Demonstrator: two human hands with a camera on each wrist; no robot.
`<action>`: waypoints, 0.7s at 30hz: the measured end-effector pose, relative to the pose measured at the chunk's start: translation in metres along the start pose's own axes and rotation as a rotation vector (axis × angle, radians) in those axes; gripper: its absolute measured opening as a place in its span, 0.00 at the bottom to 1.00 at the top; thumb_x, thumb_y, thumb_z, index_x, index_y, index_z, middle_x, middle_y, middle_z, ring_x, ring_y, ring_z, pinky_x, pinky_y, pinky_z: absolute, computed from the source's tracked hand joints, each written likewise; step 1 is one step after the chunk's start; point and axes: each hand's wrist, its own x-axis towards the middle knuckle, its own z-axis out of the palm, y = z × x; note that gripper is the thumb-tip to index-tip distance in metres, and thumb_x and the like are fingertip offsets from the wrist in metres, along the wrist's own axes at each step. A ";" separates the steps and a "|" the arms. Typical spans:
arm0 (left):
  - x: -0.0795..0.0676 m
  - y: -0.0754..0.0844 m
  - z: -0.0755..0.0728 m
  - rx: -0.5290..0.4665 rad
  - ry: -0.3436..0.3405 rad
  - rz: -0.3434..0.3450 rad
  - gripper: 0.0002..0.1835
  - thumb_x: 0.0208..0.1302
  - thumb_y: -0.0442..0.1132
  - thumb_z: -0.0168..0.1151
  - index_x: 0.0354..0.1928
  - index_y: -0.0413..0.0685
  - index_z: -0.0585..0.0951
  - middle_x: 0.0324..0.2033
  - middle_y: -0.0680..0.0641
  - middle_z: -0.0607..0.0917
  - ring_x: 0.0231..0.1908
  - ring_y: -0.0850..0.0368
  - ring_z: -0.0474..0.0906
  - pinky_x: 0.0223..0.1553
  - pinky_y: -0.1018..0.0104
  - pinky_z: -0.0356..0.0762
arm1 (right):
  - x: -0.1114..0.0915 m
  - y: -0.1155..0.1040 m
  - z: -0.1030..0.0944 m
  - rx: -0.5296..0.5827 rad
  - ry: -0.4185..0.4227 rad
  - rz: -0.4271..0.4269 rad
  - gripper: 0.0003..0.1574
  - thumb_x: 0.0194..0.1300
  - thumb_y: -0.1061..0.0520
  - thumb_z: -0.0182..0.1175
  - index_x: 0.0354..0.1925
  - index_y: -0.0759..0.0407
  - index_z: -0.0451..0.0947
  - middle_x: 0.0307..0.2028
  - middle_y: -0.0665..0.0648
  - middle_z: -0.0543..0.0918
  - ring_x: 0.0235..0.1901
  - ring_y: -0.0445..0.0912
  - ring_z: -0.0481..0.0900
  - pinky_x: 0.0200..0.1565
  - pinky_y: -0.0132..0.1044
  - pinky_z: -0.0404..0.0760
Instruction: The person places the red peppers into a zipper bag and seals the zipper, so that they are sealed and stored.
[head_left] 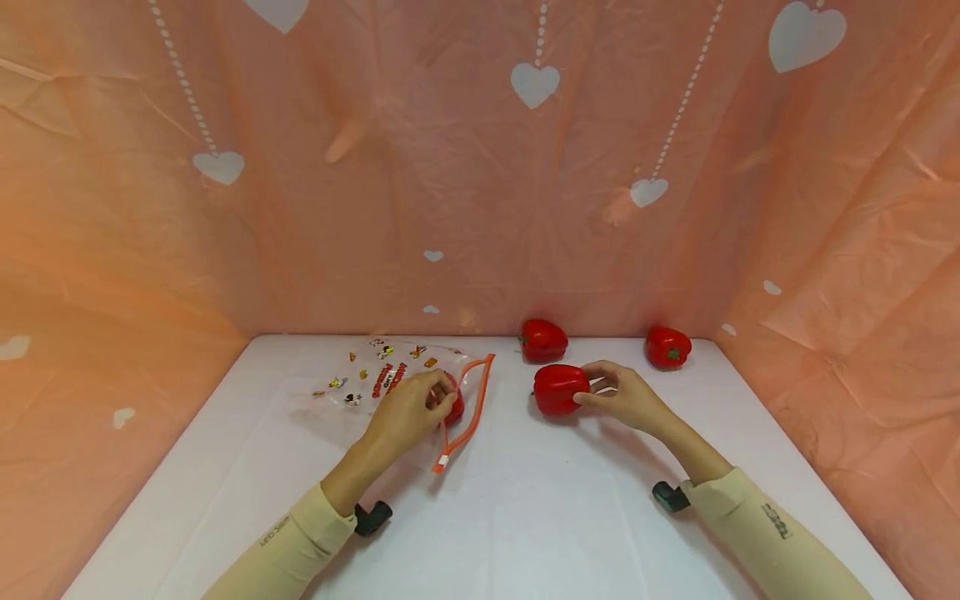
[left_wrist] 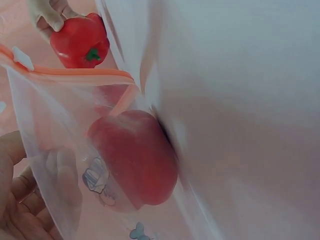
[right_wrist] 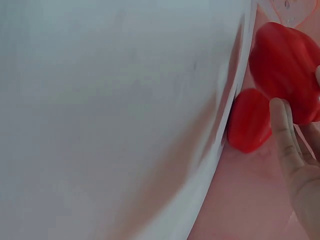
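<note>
My right hand [head_left: 626, 402] grips a red bell pepper [head_left: 558, 390] between thumb and fingers, just above the white table. The left wrist view shows the green stem of this bell pepper [left_wrist: 77, 42] pointing toward the bag. At the mouth of a clear zip bag [head_left: 390, 375] with an orange zip edge and printed figures, my left hand [head_left: 408, 412] holds the film, its fingers partly seen through the plastic. Inside the bag lies another red bell pepper [left_wrist: 137, 160]; from the head, my left hand partly hides it.
At the table's back edge lies a red bell pepper [head_left: 543, 341], behind the gripped one. Farther right is another bell pepper [head_left: 667, 347]. Peach curtains [head_left: 480, 208] with white hearts enclose the white table [head_left: 555, 517] at the back and sides.
</note>
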 end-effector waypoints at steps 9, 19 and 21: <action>0.000 0.000 0.000 0.001 0.003 0.005 0.04 0.70 0.36 0.72 0.39 0.51 0.85 0.31 0.56 0.84 0.31 0.63 0.77 0.34 0.66 0.78 | 0.001 -0.012 0.021 0.095 -0.012 -0.012 0.33 0.71 0.57 0.73 0.67 0.68 0.76 0.61 0.68 0.84 0.54 0.58 0.86 0.51 0.39 0.88; 0.000 0.001 0.000 0.001 0.004 -0.002 0.04 0.70 0.36 0.72 0.39 0.51 0.84 0.31 0.56 0.84 0.32 0.62 0.77 0.34 0.66 0.78 | 0.007 -0.024 0.043 0.167 -0.052 -0.006 0.32 0.71 0.58 0.73 0.66 0.69 0.76 0.59 0.67 0.85 0.53 0.56 0.86 0.51 0.36 0.88; 0.000 0.001 0.000 0.004 0.008 0.000 0.04 0.70 0.36 0.72 0.39 0.51 0.84 0.31 0.56 0.84 0.31 0.62 0.77 0.33 0.66 0.78 | 0.008 -0.027 0.047 0.177 -0.064 -0.008 0.32 0.71 0.58 0.73 0.66 0.70 0.76 0.58 0.67 0.85 0.53 0.55 0.86 0.51 0.36 0.88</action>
